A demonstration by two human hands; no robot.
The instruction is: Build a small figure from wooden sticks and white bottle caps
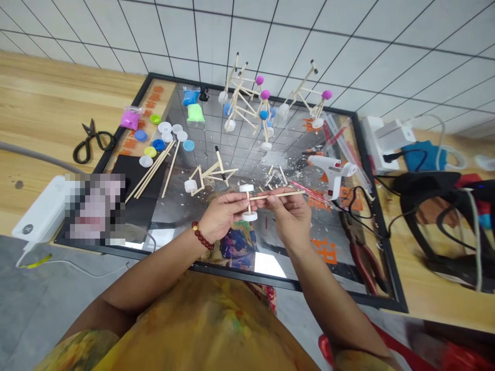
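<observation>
My left hand pinches a short stick axle with white bottle caps as wheels at both ends. In my right hand is a long thin wooden stick, its left end meeting the middle of the axle. Whether the two are joined there I cannot tell. Just beyond my left hand lies a partly built stick frame with a white cap and black-tipped ends. Short stick pieces rest behind my right hand.
Finished-looking stick bicycles stand at the back. Loose caps, wooden sticks and clay packets lie left, scissors farther out. A glue gun, pliers and cables are on the right.
</observation>
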